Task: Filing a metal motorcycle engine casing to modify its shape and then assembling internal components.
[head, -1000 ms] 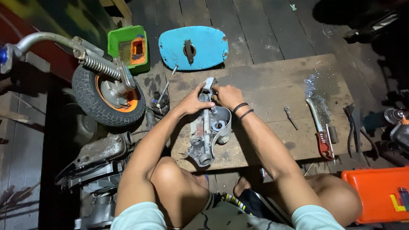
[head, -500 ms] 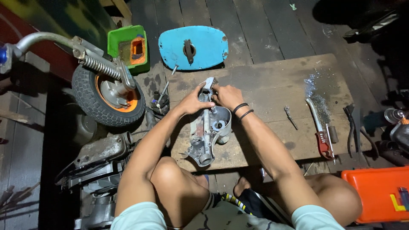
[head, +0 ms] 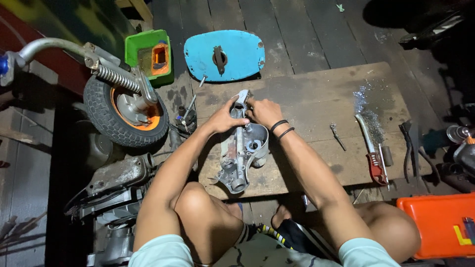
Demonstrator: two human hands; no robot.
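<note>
Grip: left hand [head: 225, 120] and right hand [head: 263, 111] pinch the far tip of the metal engine casing [head: 241, 153].
Position: lying on wooden board [head: 316, 94], centre.
Handling: likely heavy, rigid, greasy; hold by its thick body.
Right: wire brush [head: 370, 148].

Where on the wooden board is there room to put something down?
The wooden board is bare between the right hand and the small bit, and along its far edge below the blue cover. It is crowded at the grey metal casing under both hands, and by the wire brush.
</note>
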